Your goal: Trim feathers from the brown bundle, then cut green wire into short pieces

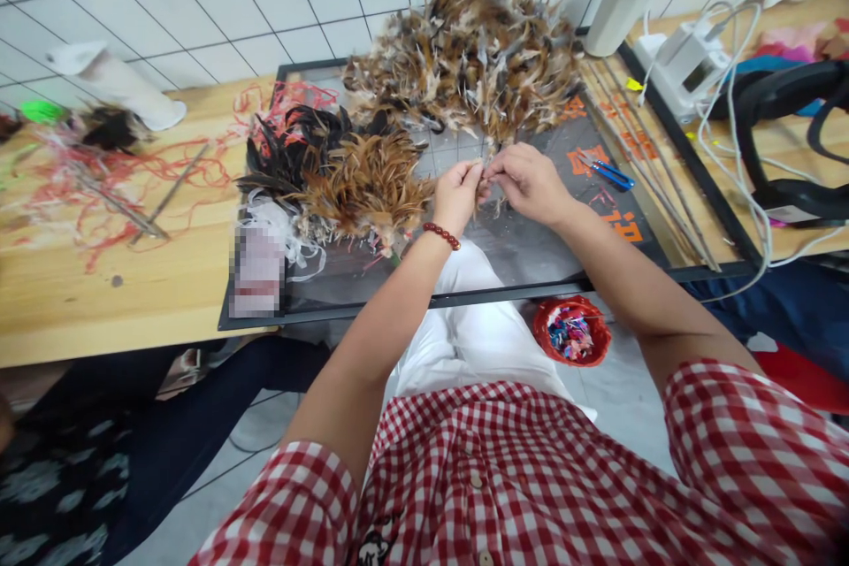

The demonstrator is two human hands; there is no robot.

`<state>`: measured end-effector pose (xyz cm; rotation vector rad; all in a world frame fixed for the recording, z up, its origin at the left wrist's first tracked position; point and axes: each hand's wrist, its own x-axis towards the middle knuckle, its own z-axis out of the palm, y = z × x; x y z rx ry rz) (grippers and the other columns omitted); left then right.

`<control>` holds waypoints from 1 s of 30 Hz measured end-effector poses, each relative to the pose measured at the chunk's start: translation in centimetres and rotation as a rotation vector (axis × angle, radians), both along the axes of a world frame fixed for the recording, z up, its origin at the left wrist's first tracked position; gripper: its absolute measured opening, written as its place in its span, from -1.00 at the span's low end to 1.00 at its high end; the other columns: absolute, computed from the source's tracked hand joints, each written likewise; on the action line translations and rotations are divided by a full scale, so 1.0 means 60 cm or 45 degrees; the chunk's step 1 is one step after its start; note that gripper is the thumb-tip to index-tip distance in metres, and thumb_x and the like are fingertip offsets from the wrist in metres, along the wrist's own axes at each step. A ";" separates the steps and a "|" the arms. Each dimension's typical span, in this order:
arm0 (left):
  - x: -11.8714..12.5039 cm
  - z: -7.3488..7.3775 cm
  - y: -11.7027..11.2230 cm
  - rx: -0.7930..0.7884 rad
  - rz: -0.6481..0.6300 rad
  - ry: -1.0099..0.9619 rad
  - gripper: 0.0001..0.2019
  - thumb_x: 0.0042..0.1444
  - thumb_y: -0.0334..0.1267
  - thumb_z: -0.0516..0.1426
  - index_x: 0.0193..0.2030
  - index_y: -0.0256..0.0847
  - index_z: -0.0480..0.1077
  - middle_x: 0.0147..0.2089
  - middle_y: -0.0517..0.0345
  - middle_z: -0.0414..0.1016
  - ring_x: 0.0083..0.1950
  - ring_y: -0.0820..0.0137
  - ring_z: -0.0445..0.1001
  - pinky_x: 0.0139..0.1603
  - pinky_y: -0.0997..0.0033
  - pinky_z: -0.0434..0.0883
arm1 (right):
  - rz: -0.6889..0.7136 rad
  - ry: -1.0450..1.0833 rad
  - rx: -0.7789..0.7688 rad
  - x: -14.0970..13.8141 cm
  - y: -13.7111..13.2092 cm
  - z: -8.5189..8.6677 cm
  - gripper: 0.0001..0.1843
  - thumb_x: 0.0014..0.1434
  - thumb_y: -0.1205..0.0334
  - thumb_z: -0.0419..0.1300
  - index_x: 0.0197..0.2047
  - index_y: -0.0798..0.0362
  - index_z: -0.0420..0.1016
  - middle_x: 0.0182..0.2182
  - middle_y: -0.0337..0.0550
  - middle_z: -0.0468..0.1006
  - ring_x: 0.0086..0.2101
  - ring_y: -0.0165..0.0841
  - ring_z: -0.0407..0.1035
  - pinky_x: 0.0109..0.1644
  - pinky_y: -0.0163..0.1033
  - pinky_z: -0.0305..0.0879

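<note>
My left hand (457,193), with a red bead bracelet (441,235) at the wrist, is closed in a pinch. Close against it, my right hand (529,182) has its thumb and forefinger pressed together. Between the fingertips of both hands is what looks like a small brown feather (487,187), partly hidden by the fingers. Behind the hands rises a large heap of brown and grey feathers (464,53). Left of my left hand lie a bunch of brown feathers (368,181) and some black feathers (318,137).
The dark glass-topped board (531,270) has a raised black edge. Thin sticks (653,159) and a blue thread snipper (614,175) lie right, near a white power adapter (690,57). Red string (179,164) spreads left. A red basket (571,332) sits below. Another person's leg (218,407) is at left.
</note>
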<state>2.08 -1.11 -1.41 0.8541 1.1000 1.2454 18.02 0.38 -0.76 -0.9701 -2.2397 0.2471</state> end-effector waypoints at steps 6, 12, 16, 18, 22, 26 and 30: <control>0.001 0.013 -0.009 -0.014 -0.062 0.051 -0.77 0.27 -0.19 0.30 -0.35 -0.22 0.43 -0.54 0.32 0.45 -0.57 0.60 0.42 -0.50 0.63 0.35 | -0.101 0.340 -0.066 -0.008 0.001 -0.007 -0.66 0.34 -0.13 0.16 -0.19 -0.06 0.56 -0.26 -0.12 0.64 -0.21 -0.22 0.49 0.00 -0.04 0.42; -0.001 0.020 -0.014 -0.018 -0.118 0.061 -0.76 0.27 -0.23 0.29 -0.41 -0.23 0.43 -0.55 0.30 0.46 -0.59 0.60 0.36 -0.53 0.60 0.31 | -0.146 0.491 -0.119 -0.011 0.005 -0.009 -0.54 0.27 -0.30 0.21 -0.26 -0.04 0.53 -0.31 -0.16 0.62 -0.27 -0.28 0.47 -0.05 -0.10 0.45; -0.004 0.023 -0.017 -0.014 -0.160 0.064 -0.76 0.21 -0.27 0.34 -0.44 -0.24 0.46 -0.54 0.26 0.47 -0.58 0.59 0.36 -0.47 0.54 0.33 | -0.159 0.499 -0.135 -0.012 0.004 -0.010 -0.51 0.25 -0.33 0.24 -0.28 -0.05 0.52 -0.34 -0.17 0.59 -0.27 -0.28 0.45 -0.06 -0.11 0.45; -0.006 0.022 -0.017 -0.003 -0.181 0.074 -0.76 0.23 -0.30 0.31 -0.45 -0.24 0.46 -0.54 0.26 0.46 -0.57 0.57 0.36 -0.44 0.52 0.34 | -0.131 0.492 -0.153 -0.013 0.005 -0.011 -0.49 0.25 -0.36 0.22 -0.23 -0.05 0.54 -0.31 -0.16 0.59 -0.25 -0.27 0.46 -0.05 -0.10 0.45; -0.012 0.021 -0.016 0.038 -0.256 0.059 -0.71 0.28 -0.33 0.26 -0.48 -0.23 0.40 -0.56 0.27 0.41 -0.55 0.56 0.35 -0.41 0.52 0.34 | 0.036 0.441 -0.195 -0.011 0.011 -0.010 -0.38 0.28 -0.45 0.11 -0.09 -0.06 0.59 -0.19 -0.08 0.62 -0.14 -0.23 0.49 0.03 -0.06 0.45; -0.018 0.025 -0.017 0.026 -0.422 -0.004 -0.70 0.28 -0.28 0.29 -0.47 -0.24 0.37 -0.57 0.29 0.39 -0.57 0.57 0.35 -0.42 0.53 0.37 | 0.171 0.403 -0.216 0.000 0.017 -0.003 -0.36 0.28 -0.47 0.08 -0.24 -0.06 0.61 -0.24 -0.07 0.62 -0.15 -0.22 0.49 0.06 -0.02 0.43; -0.019 0.028 -0.020 -0.003 -0.527 -0.025 -0.69 0.25 -0.20 0.32 -0.43 -0.24 0.37 -0.55 0.29 0.42 -0.58 0.59 0.37 -0.46 0.56 0.36 | 0.175 0.405 -0.245 0.012 0.019 0.002 -0.35 0.24 -0.50 0.11 -0.32 -0.06 0.57 -0.32 -0.11 0.59 -0.24 -0.25 0.46 -0.02 -0.04 0.43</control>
